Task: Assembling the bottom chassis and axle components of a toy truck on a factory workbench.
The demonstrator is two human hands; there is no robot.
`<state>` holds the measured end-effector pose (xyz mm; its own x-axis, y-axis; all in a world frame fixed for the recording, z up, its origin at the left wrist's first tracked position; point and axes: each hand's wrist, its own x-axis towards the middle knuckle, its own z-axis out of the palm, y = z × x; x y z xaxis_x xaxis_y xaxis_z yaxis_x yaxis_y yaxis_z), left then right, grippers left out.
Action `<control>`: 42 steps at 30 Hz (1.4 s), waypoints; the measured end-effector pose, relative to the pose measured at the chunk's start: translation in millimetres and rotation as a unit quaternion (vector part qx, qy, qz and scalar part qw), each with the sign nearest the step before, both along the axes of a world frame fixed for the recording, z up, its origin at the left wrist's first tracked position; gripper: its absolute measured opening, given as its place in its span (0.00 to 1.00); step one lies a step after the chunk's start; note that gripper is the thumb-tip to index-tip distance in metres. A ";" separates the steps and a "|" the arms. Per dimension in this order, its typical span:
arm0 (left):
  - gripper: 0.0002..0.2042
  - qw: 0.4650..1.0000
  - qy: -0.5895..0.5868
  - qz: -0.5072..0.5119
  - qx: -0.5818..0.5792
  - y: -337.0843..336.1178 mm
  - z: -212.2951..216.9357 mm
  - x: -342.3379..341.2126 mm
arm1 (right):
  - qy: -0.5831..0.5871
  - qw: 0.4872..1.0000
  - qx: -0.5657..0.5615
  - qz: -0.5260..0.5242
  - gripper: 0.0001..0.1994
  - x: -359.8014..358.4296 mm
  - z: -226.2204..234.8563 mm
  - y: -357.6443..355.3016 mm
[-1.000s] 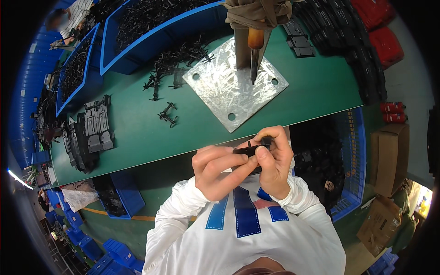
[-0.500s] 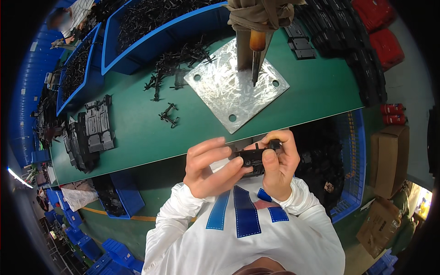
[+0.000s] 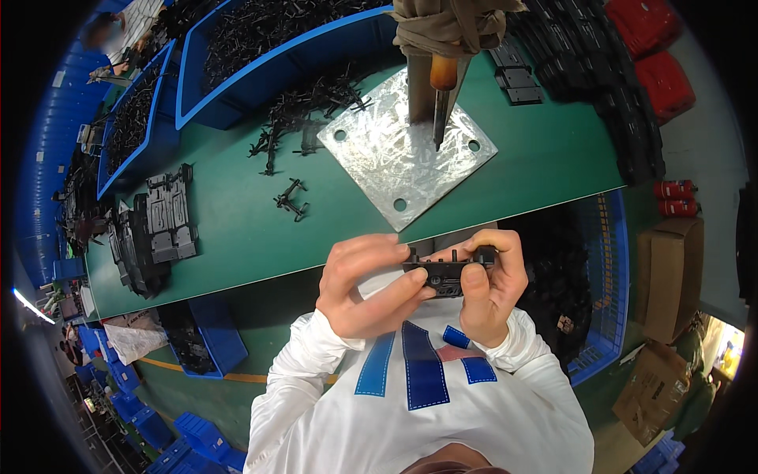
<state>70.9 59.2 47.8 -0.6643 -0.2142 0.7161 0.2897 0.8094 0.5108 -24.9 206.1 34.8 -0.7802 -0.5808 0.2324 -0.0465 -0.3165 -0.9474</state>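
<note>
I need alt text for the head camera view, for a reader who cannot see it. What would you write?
Two bare hands, left hand and right hand, hold a small black plastic part between them above the edge of a green table. On the table lie a square metal plate with corner holes, loose black clips and stacked black parts, with blue bins behind.

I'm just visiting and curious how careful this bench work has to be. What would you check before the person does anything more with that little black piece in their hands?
1. Both hands on the small black plastic part: ok, the left hand pinches one end and the right hand the other.
2. Part clear of the green bench top: ok, held in the air near the chest.
3. Square shiny metal plate with corner holes free of loose pieces: ok.
4. Wooden-handled tool standing over the plate: ok, upright.
5. Spare small black clips on the bench: ok, two lie left of the plate.
6. Part fully assembled: cannot tell.
</note>
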 end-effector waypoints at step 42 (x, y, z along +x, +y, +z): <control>0.20 0.931 -0.078 -0.130 0.331 -4.1 -0.1 1.6 | -0.023 0.997 0.054 0.050 0.14 -12.5 5.3 3.1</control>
